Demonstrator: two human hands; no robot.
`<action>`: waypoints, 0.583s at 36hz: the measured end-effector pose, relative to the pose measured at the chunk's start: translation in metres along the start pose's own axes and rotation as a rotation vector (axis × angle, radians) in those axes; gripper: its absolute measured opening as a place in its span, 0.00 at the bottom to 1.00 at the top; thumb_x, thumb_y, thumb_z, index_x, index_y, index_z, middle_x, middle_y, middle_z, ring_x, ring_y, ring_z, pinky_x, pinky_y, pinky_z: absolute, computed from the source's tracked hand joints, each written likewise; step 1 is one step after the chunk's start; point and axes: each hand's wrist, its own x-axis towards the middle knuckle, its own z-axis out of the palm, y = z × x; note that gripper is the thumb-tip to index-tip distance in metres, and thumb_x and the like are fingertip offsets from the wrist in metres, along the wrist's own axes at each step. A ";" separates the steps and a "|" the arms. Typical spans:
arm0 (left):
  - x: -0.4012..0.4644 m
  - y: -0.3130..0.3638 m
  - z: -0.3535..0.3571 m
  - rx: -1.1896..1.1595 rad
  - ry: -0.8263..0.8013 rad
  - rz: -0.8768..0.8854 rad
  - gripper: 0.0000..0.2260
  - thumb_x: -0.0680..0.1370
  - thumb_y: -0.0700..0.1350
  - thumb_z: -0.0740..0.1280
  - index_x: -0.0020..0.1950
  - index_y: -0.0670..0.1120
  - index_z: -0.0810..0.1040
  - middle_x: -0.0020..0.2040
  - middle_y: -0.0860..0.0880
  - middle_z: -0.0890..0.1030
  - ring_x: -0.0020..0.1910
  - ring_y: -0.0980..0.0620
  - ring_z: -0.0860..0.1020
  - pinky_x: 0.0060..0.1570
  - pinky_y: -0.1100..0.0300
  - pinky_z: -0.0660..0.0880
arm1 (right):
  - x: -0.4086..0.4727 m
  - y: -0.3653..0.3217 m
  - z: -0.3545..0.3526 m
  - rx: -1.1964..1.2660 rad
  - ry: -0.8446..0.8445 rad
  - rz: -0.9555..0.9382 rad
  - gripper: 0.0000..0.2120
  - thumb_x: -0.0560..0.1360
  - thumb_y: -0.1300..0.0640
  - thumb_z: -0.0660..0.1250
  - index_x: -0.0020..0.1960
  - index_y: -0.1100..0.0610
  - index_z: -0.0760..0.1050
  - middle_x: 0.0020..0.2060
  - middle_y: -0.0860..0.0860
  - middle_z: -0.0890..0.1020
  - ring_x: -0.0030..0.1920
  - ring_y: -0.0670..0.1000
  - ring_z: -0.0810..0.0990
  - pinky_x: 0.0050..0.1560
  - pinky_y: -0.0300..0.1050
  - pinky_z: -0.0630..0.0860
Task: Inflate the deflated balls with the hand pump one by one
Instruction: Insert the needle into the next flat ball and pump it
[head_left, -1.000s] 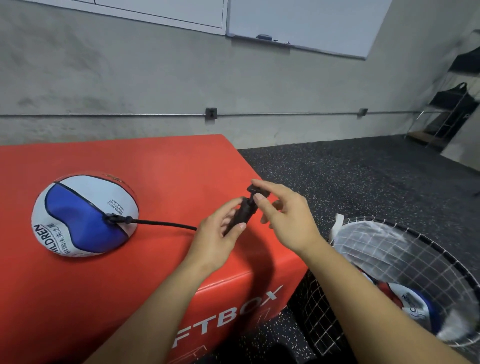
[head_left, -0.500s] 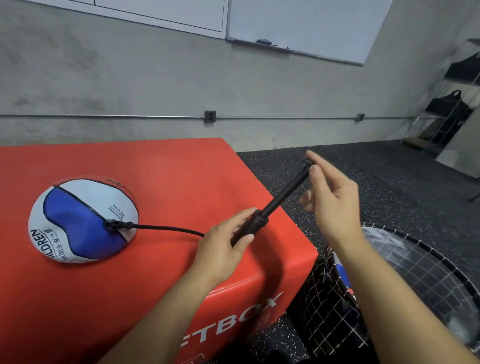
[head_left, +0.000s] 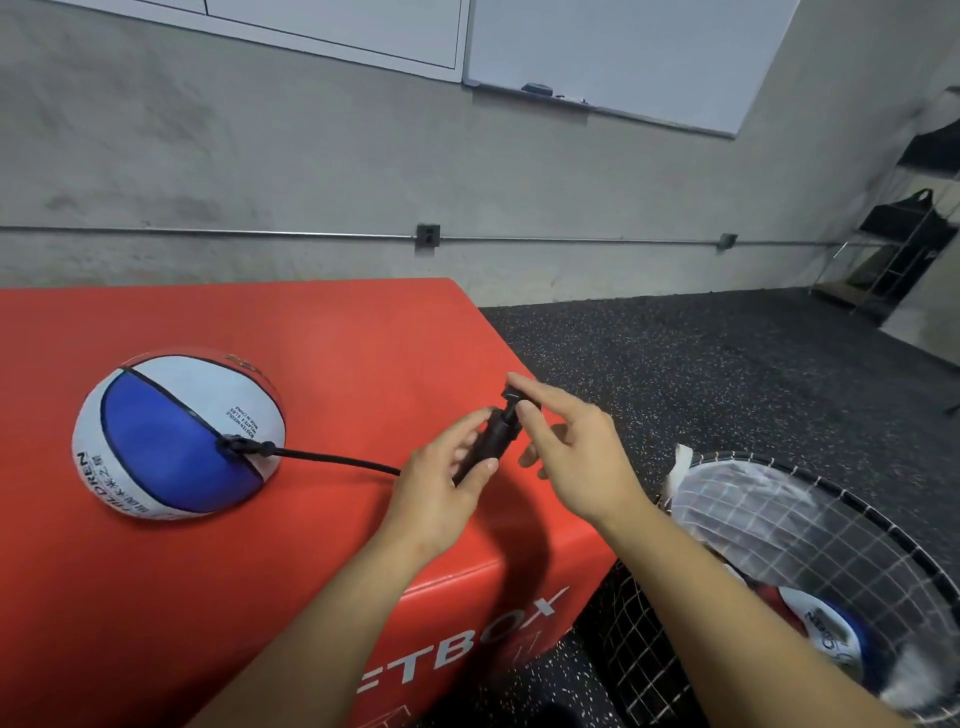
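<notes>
Ball: I see the half-flat blue and white ball (head_left: 176, 434) at left of the frame on the red box (head_left: 337, 353), hose (head_left: 332, 458) plugged in.
Left hand: my left hand (head_left: 441, 483) has its fingers curled round the pump (head_left: 493, 436) barrel at frame centre.
Right hand: my right hand (head_left: 576, 457) pinches the pump handle, plunger pushed in.
Basket: wire basket (head_left: 810, 525) at lower right holds another ball (head_left: 831, 629).

Your ball (head_left: 176, 436) is blue and white panels with black seams, black lettering and a bit of red up top. Pump (head_left: 493, 439) and hose (head_left: 332, 460) are all black. You've got it on a red-orange box (head_left: 322, 353) with white letters. Floor (head_left: 701, 364) is black with pale specks, wall (head_left: 311, 166) plain grey.
</notes>
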 end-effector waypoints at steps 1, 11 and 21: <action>-0.001 0.001 0.000 0.004 -0.002 0.003 0.30 0.80 0.41 0.72 0.66 0.76 0.70 0.63 0.52 0.83 0.57 0.71 0.79 0.61 0.71 0.73 | -0.001 0.000 0.000 -0.002 0.009 -0.008 0.16 0.85 0.53 0.65 0.71 0.44 0.79 0.57 0.43 0.84 0.32 0.47 0.85 0.41 0.44 0.81; -0.007 0.009 0.006 0.088 -0.074 0.029 0.27 0.77 0.48 0.70 0.72 0.70 0.72 0.61 0.61 0.84 0.61 0.64 0.81 0.67 0.55 0.77 | -0.003 -0.012 -0.039 0.155 0.225 -0.015 0.15 0.85 0.59 0.65 0.69 0.49 0.80 0.46 0.51 0.84 0.30 0.47 0.81 0.34 0.40 0.76; -0.005 0.005 0.011 0.212 -0.124 0.076 0.27 0.77 0.55 0.67 0.75 0.71 0.69 0.64 0.60 0.82 0.65 0.59 0.80 0.65 0.49 0.78 | -0.001 -0.011 -0.080 0.240 0.447 -0.020 0.14 0.86 0.56 0.63 0.65 0.42 0.81 0.33 0.48 0.82 0.30 0.49 0.79 0.31 0.48 0.75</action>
